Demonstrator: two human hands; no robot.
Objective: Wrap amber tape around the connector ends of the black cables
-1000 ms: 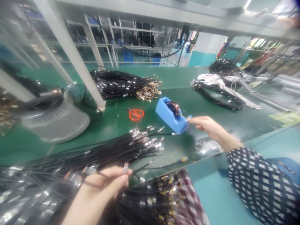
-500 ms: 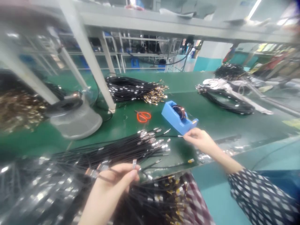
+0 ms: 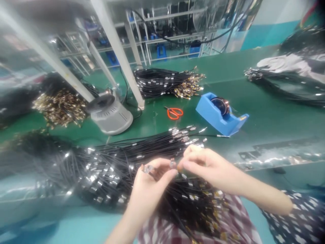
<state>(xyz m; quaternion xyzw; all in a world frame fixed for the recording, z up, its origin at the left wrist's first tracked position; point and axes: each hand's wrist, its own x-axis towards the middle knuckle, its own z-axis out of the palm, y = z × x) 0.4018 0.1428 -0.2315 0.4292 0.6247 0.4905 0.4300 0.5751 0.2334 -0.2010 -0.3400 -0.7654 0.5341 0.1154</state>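
Bench: we see a green bench (image 3: 266, 115) with a grey post standing on it.
Main cables: a big spread of thin black cables (image 3: 122, 159) with silver tips lies across the near edge, spilling onto the checked cloth (image 3: 228, 220) on our lap.
Far bundles: a second bundle (image 3: 162, 81) with gold tips lies beyond the post; a gold-tipped heap (image 3: 59, 106) sits far left.
Machine: a grey round-based machine (image 3: 111, 113) stands beside the post.
Tape holder: a blue tape holder (image 3: 220, 115) sits right of centre, orange scissors (image 3: 174, 113) near it.
Left hand: our left hand (image 3: 149, 189) has its fingers pinched on one cable end, silver tip up.
Right hand: our right hand (image 3: 205, 166) meets it, fingertips closed on that same cable end (image 3: 172, 164); whether a bit of tape is between them we cannot tell.
Handling: we judge the cable light, limp and prone to tangling; the metal tip is small and slick, so the firm sleeve just behind the tip is the best hold.
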